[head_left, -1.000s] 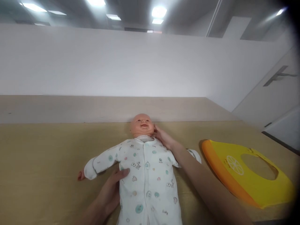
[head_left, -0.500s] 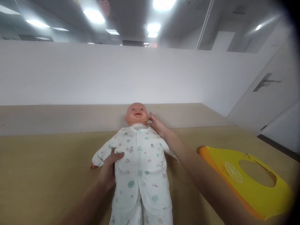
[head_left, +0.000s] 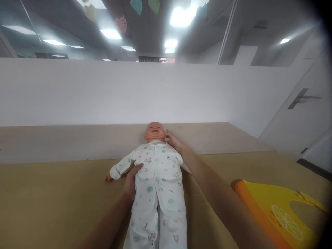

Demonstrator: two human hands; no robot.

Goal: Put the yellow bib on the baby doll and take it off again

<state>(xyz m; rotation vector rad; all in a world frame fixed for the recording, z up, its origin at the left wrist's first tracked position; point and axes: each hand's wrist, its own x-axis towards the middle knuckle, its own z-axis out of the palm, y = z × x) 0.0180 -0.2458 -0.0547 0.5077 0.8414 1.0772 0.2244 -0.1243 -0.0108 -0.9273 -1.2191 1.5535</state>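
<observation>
A baby doll (head_left: 157, 176) in a white printed top and trousers lies face up, its head (head_left: 155, 132) toward the wall. My left hand (head_left: 132, 180) holds the side of its torso, thumb on the chest and the other fingers hidden under the body. My right hand (head_left: 174, 141) cups the doll by its neck and shoulder, with some fingers hidden behind. The doll's arm at the left stretches outward in its sleeve; the other arm is mostly covered by my right forearm.
A yellow bib (head_left: 269, 197) with an orange edge and a citrus-slice print lies at the right of the wooden tabletop (head_left: 52, 200). Behind stands a white wall (head_left: 116, 93) with glass above. A door with a handle (head_left: 302, 98) is at the far right.
My view has shifted, so the wall and doll's head appear lower and the bib farther right. More of the doll's legs shows. Both hands keep their places on the doll.
</observation>
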